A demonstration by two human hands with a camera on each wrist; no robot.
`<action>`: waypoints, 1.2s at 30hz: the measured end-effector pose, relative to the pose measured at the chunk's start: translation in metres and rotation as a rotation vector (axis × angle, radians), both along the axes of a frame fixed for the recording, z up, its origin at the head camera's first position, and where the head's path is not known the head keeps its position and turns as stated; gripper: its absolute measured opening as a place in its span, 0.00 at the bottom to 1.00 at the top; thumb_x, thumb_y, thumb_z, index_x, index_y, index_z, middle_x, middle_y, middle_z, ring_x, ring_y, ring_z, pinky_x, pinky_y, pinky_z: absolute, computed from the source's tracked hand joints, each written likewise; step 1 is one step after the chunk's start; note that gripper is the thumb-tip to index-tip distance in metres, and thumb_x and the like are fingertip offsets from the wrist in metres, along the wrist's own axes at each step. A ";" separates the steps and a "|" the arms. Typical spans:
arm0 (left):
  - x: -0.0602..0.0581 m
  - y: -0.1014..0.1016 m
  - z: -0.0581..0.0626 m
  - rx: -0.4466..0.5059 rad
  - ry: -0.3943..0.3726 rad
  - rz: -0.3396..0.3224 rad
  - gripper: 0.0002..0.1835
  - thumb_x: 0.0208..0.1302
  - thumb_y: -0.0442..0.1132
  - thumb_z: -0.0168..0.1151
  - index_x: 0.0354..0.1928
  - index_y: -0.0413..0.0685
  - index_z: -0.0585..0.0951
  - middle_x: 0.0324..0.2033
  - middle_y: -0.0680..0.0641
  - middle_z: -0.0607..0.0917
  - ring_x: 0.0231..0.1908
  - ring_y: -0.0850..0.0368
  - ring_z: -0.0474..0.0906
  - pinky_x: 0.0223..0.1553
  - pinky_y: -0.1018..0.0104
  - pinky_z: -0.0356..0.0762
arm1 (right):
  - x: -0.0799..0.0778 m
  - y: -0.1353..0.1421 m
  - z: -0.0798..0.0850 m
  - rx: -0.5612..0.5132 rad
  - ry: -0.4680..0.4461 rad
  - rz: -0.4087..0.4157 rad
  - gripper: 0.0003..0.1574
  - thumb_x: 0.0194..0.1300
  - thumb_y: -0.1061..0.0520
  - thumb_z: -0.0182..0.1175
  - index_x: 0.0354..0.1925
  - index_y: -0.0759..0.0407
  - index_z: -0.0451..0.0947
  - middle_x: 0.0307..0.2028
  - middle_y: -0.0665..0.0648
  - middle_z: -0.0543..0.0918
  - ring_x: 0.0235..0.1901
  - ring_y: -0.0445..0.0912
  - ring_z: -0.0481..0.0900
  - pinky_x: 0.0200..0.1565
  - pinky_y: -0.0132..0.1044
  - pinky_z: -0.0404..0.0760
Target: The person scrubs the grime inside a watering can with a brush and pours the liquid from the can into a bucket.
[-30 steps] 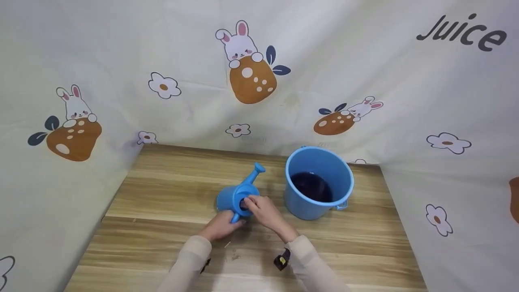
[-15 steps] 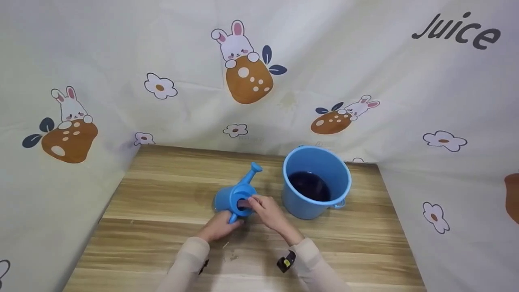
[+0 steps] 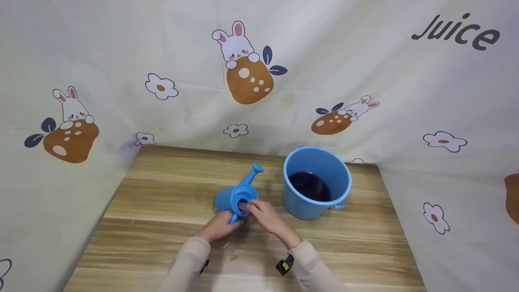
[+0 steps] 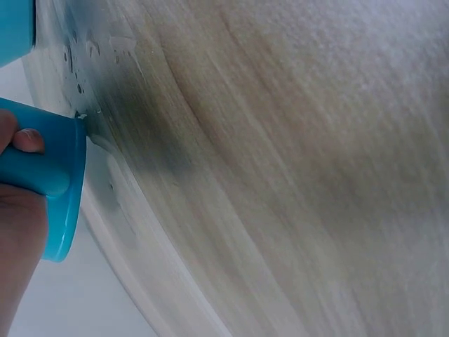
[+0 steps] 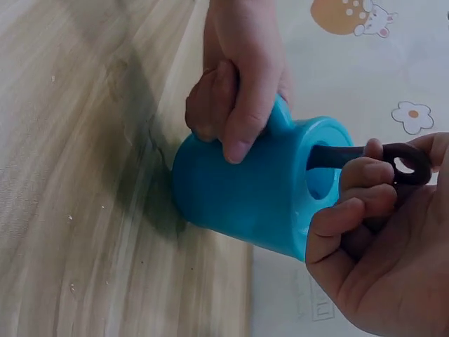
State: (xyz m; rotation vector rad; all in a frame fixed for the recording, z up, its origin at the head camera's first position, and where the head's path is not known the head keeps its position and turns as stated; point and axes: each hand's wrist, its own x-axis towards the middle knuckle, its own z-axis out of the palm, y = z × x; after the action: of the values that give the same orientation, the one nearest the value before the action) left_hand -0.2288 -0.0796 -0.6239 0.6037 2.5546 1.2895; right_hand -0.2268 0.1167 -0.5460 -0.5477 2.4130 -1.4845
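Note:
A blue watering can (image 3: 225, 198) stands on the wooden table, its spout pointing away to the back right. My left hand (image 3: 219, 227) grips the can's handle, with the fingers wrapped round it in the right wrist view. Between its fingers and thumb, my right hand (image 3: 267, 217) pinches a dark stick-like tool (image 5: 337, 156) with a ring-shaped end. The tool's shaft goes in through the can's round top opening. Its far end is hidden inside the can, so its kind cannot be told.
To the right of the can stands a blue bucket (image 3: 296, 207) with dark liquid in it. Water drops (image 4: 78, 88) lie on the table near the can. Printed cloth (image 3: 194, 109) hangs behind and on both sides of the table (image 3: 162, 251).
My right hand has shifted slightly, first drawing more of the tool's shaft into sight, then moving a little toward me. My left hand and the can have stayed in place.

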 end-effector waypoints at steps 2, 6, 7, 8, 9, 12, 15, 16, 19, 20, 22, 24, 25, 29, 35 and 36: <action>0.001 0.000 0.000 0.012 0.002 -0.002 0.17 0.65 0.43 0.58 0.21 0.57 0.64 0.16 0.63 0.63 0.18 0.69 0.61 0.22 0.73 0.62 | 0.001 -0.001 -0.002 0.017 -0.004 0.015 0.21 0.75 0.54 0.46 0.31 0.69 0.71 0.23 0.49 0.70 0.25 0.40 0.69 0.31 0.28 0.69; 0.001 0.001 0.001 0.001 -0.050 0.013 0.18 0.65 0.44 0.58 0.20 0.57 0.63 0.15 0.62 0.63 0.18 0.68 0.61 0.23 0.73 0.61 | 0.002 0.000 -0.004 0.024 0.027 -0.017 0.22 0.77 0.54 0.46 0.32 0.68 0.75 0.21 0.51 0.75 0.21 0.39 0.71 0.27 0.28 0.70; 0.001 0.001 0.002 -0.002 -0.058 0.018 0.19 0.66 0.44 0.58 0.19 0.56 0.63 0.15 0.61 0.63 0.18 0.67 0.61 0.23 0.73 0.61 | 0.002 0.001 -0.004 0.027 0.047 -0.030 0.21 0.77 0.54 0.47 0.33 0.68 0.75 0.21 0.52 0.76 0.21 0.39 0.72 0.26 0.28 0.71; 0.001 0.001 0.003 -0.009 -0.065 0.022 0.19 0.66 0.44 0.58 0.19 0.56 0.63 0.15 0.61 0.63 0.17 0.67 0.60 0.22 0.73 0.60 | 0.002 0.001 -0.005 0.034 0.078 -0.048 0.18 0.76 0.55 0.48 0.35 0.67 0.77 0.22 0.53 0.78 0.20 0.38 0.72 0.26 0.28 0.72; 0.002 0.001 0.003 -0.018 -0.072 0.028 0.20 0.66 0.45 0.59 0.18 0.56 0.63 0.14 0.61 0.63 0.17 0.67 0.60 0.22 0.73 0.60 | 0.001 0.002 -0.005 0.046 0.120 -0.066 0.15 0.75 0.56 0.50 0.38 0.66 0.78 0.23 0.54 0.80 0.21 0.38 0.73 0.26 0.28 0.73; 0.002 0.000 0.003 -0.032 -0.067 0.039 0.21 0.66 0.45 0.60 0.18 0.56 0.63 0.14 0.60 0.63 0.17 0.67 0.60 0.22 0.73 0.60 | 0.001 0.005 -0.006 0.086 0.238 -0.089 0.11 0.69 0.60 0.54 0.48 0.62 0.78 0.29 0.56 0.84 0.24 0.35 0.75 0.30 0.29 0.76; 0.002 0.001 0.002 -0.045 -0.061 0.043 0.20 0.66 0.46 0.60 0.18 0.56 0.63 0.15 0.60 0.63 0.17 0.67 0.60 0.22 0.73 0.59 | 0.001 0.007 -0.007 0.113 0.323 -0.079 0.18 0.66 0.63 0.55 0.54 0.57 0.76 0.30 0.56 0.87 0.25 0.34 0.76 0.30 0.28 0.77; 0.002 0.001 0.002 -0.046 -0.061 0.043 0.20 0.65 0.46 0.60 0.18 0.56 0.63 0.15 0.60 0.63 0.17 0.67 0.60 0.22 0.73 0.60 | 0.001 0.007 -0.007 0.116 0.343 -0.070 0.18 0.66 0.64 0.55 0.54 0.56 0.76 0.30 0.56 0.87 0.24 0.34 0.77 0.29 0.28 0.77; 0.001 0.001 0.003 -0.040 -0.066 0.039 0.19 0.66 0.46 0.59 0.19 0.56 0.63 0.15 0.60 0.64 0.18 0.66 0.61 0.23 0.72 0.60 | 0.001 0.007 -0.006 0.152 0.399 -0.046 0.18 0.64 0.64 0.56 0.52 0.54 0.77 0.28 0.54 0.87 0.24 0.34 0.78 0.29 0.27 0.78; 0.001 0.001 0.003 -0.038 -0.058 0.035 0.19 0.65 0.45 0.59 0.19 0.56 0.63 0.15 0.60 0.63 0.18 0.66 0.60 0.23 0.72 0.60 | 0.001 0.007 -0.006 0.165 0.419 -0.040 0.18 0.64 0.63 0.57 0.52 0.54 0.77 0.28 0.53 0.87 0.24 0.35 0.79 0.30 0.27 0.78; 0.001 0.000 0.003 -0.040 -0.042 0.028 0.19 0.65 0.44 0.59 0.19 0.56 0.63 0.15 0.60 0.63 0.18 0.66 0.60 0.23 0.72 0.59 | 0.001 0.006 -0.006 0.204 0.465 -0.039 0.15 0.63 0.61 0.59 0.49 0.53 0.78 0.28 0.51 0.86 0.25 0.36 0.80 0.31 0.27 0.78; 0.001 0.000 0.003 -0.044 -0.024 0.021 0.19 0.65 0.43 0.59 0.19 0.55 0.63 0.16 0.60 0.62 0.18 0.66 0.59 0.23 0.73 0.58 | 0.001 0.005 -0.006 0.244 0.523 -0.053 0.12 0.62 0.59 0.62 0.46 0.52 0.80 0.28 0.49 0.84 0.26 0.36 0.79 0.32 0.26 0.77; 0.001 0.000 0.003 -0.051 -0.020 0.020 0.19 0.65 0.43 0.59 0.20 0.56 0.63 0.16 0.60 0.62 0.18 0.66 0.59 0.23 0.73 0.58 | 0.002 0.005 -0.006 0.259 0.552 -0.068 0.09 0.63 0.57 0.64 0.44 0.52 0.80 0.29 0.48 0.84 0.27 0.36 0.79 0.32 0.26 0.77; 0.001 0.002 0.003 -0.057 -0.037 0.027 0.18 0.65 0.44 0.59 0.20 0.56 0.63 0.16 0.60 0.63 0.18 0.67 0.59 0.23 0.72 0.59 | 0.001 0.005 -0.006 0.283 0.642 -0.131 0.08 0.63 0.56 0.65 0.42 0.51 0.80 0.30 0.47 0.81 0.27 0.36 0.78 0.31 0.25 0.76; 0.000 0.002 0.005 -0.063 -0.064 0.035 0.19 0.65 0.45 0.59 0.19 0.56 0.63 0.15 0.60 0.63 0.18 0.67 0.60 0.23 0.73 0.59 | 0.001 0.006 -0.005 0.312 0.612 -0.094 0.16 0.64 0.59 0.61 0.51 0.50 0.78 0.26 0.47 0.81 0.23 0.34 0.73 0.27 0.25 0.72; 0.000 0.001 0.005 -0.060 -0.063 0.034 0.19 0.65 0.45 0.59 0.19 0.56 0.63 0.15 0.60 0.63 0.18 0.67 0.60 0.23 0.73 0.59 | 0.000 0.006 -0.005 0.309 0.604 -0.074 0.13 0.65 0.59 0.61 0.48 0.50 0.79 0.27 0.48 0.82 0.24 0.35 0.74 0.28 0.25 0.73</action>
State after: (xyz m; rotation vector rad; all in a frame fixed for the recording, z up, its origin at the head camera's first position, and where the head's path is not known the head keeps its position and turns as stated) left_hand -0.2284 -0.0781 -0.6192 0.5019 2.5522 1.2171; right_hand -0.2263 0.1231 -0.5511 -0.9482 3.0678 -1.0326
